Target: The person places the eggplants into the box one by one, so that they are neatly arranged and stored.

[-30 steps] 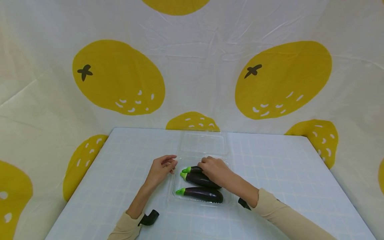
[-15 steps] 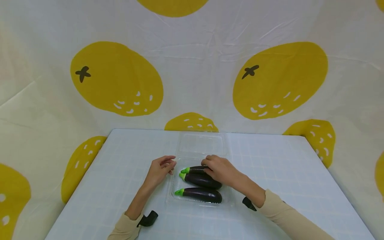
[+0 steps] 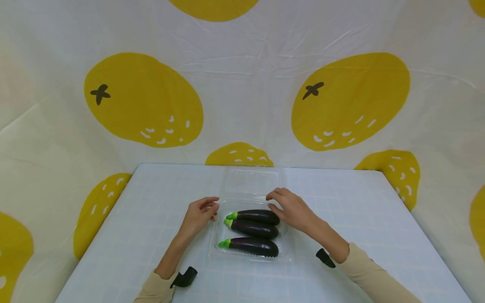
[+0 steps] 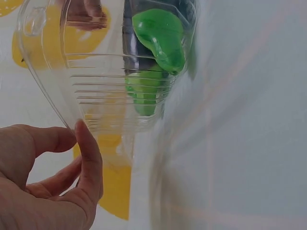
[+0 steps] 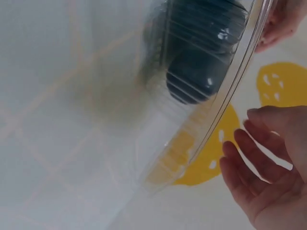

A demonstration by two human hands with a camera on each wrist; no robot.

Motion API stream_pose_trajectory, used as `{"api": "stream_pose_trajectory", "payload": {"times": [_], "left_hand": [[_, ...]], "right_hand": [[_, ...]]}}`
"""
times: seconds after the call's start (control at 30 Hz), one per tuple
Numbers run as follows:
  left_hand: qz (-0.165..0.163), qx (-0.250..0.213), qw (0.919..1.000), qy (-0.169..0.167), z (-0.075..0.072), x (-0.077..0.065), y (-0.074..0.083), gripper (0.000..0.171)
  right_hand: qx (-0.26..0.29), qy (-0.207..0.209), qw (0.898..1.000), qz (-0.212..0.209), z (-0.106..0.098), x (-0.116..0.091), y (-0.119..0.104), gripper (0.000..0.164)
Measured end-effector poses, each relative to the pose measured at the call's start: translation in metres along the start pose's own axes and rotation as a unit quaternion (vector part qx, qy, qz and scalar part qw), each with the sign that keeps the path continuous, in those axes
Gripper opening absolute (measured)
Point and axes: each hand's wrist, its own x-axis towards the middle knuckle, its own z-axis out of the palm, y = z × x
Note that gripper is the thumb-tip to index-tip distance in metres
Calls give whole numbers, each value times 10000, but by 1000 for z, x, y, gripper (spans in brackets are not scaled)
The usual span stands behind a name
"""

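Note:
A clear plastic clamshell container (image 3: 284, 252) lies with its lid folded back, holding three eggplants side by side: a back eggplant (image 3: 258, 216), a middle eggplant (image 3: 254, 229) and a front eggplant (image 3: 253, 246). Their green stem ends point left. At the container's left side, my left hand (image 3: 198, 216) pinches the rim between thumb and fingertip, as the left wrist view shows. My right hand (image 3: 293, 209), its fingers loosely bent and holding nothing, hovers over the right rim near the back eggplant's rounded end.
The transparent lid (image 3: 253, 181) lies behind the container, toward the table's back edge. A pale checked cloth covers the table (image 3: 326, 189). Behind it hangs a white curtain (image 3: 246, 84) with large yellow fruit prints.
My right hand has let go of the back eggplant and moved right and slightly up, uncovering its whole length. My left hand stays at the container's left rim.

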Motion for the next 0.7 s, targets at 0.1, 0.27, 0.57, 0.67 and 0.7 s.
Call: {"api": "stream_pose_trajectory", "payload": {"times": [0.1, 0.27, 0.57, 0.67, 0.7], "left_hand": [[3, 116, 9999, 35, -1, 0, 1, 32], [36, 324, 9994, 88, -1, 5, 4, 32], [101, 527, 9982, 264, -4, 15, 5, 33], [231, 548, 9976, 342, -5, 20, 5, 33], [275, 566, 9973, 370, -5, 22, 5, 33]], "right_hand": [[26, 247, 9997, 47, 0, -4, 8, 22], [105, 500, 9983, 289, -2, -10, 19, 23], [356, 836, 9935, 691, 0, -14, 35, 26], [461, 986, 9914, 729, 2, -14, 41, 27], [498, 1029, 9907, 738, 3, -14, 43, 28]]}}
